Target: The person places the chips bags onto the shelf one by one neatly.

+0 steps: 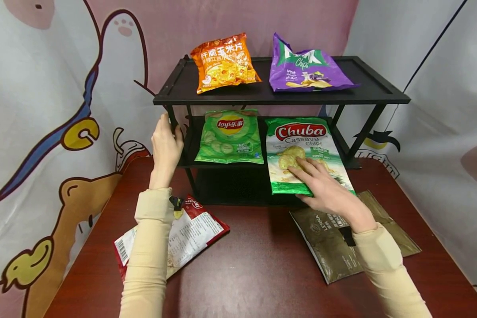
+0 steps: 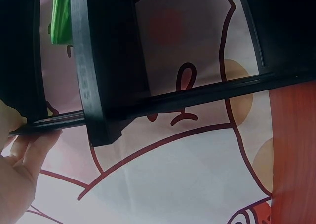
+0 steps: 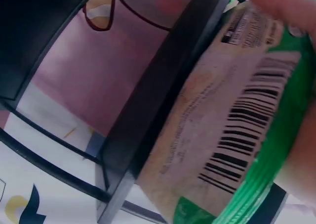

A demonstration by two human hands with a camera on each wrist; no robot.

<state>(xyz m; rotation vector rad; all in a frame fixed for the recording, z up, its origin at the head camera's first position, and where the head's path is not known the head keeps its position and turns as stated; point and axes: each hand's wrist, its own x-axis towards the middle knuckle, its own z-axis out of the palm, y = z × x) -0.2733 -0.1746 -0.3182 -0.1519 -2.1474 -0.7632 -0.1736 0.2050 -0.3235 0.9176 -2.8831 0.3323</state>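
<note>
My left hand [image 1: 167,141] grips the left upright post of a black two-tier shelf rack [image 1: 262,93], thumb and fingers on either side of the post [image 2: 197,98] in the left wrist view. A green and white bag of Chuba cassava chips [image 1: 308,150] lies on the lower shelf, its bottom end sticking out past the front edge. My right hand [image 1: 326,187] holds that bag near its lower edge, fingers across the front and thumb below. The bag's barcode side [image 3: 232,120] shows in the right wrist view. Left of it lies a green Lay's bag [image 1: 230,139].
On the top shelf sit an orange chip bag [image 1: 224,64] and a purple chip bag [image 1: 306,68]. A red and white bag [image 1: 198,229] lies on the table [image 1: 238,274] under my left forearm. A brown LERNA bag [image 1: 326,243] lies beneath my right wrist.
</note>
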